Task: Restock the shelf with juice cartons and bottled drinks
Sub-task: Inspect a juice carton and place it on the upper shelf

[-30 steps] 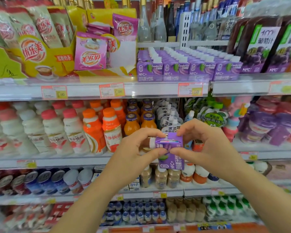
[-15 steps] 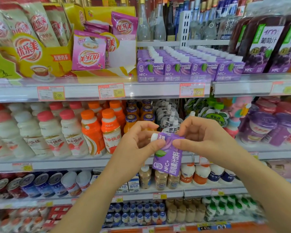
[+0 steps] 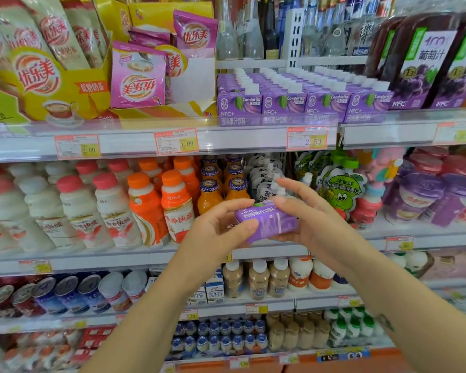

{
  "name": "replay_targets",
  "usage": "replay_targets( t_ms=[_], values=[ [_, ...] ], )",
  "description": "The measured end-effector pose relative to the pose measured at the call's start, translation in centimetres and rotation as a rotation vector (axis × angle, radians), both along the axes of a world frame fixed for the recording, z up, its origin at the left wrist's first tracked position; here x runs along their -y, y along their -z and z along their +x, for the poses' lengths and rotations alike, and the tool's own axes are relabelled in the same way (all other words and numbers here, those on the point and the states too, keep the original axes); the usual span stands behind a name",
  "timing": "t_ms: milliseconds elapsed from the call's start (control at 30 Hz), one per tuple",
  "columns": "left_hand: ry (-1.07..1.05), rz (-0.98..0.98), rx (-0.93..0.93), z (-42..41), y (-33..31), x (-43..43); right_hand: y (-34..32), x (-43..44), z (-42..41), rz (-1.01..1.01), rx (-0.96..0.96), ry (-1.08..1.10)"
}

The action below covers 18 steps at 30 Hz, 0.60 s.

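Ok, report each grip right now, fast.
Left grip: holding the juice carton, pinching its left end.
Right grip: holding the same carton at its right end.

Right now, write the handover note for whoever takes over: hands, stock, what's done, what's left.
Left hand: grips the purple juice carton at its left end.
Right hand: holds the same carton from the right.
Carton: lying on its side, in the air below the upper shelf.
Done: rows of matching purple cartons stand on that shelf.
Left: the held carton is not yet shelved; probably turn it upright and set it with those rows.
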<state>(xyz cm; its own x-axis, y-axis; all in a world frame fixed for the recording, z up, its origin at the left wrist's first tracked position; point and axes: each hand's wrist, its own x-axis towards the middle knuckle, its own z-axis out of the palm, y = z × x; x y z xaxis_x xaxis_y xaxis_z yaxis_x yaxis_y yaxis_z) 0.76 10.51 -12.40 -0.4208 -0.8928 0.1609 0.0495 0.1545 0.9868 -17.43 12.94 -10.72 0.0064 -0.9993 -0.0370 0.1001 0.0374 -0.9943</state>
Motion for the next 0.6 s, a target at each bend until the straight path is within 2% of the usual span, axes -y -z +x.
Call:
replay_targets(
  t_ms=[100,167,300,400,600],
  values=[
    [0.038,0.154,-0.167,0.0,0.2,0.3,-0.3,-0.2,-0.3,-0.06,0.008,-0.127],
    [0.02,0.202,-0.227,0.0,0.2,0.5,-0.4,-0.3,-0.4,-0.097,0.006,-0.138],
    [-0.061,0.12,-0.177,-0.3,0.7,0.7,-0.2,-0.3,-0.1,-0.132,-0.043,0.001],
    [-0.156,-0.031,-0.086,-0.3,1.5,0.8,0.1,-0.1,0.1,-0.145,-0.098,0.096],
    [-0.241,-0.143,0.034,-0.2,2.1,0.8,0.1,-0.1,0.2,-0.164,-0.232,0.145]
  ],
)
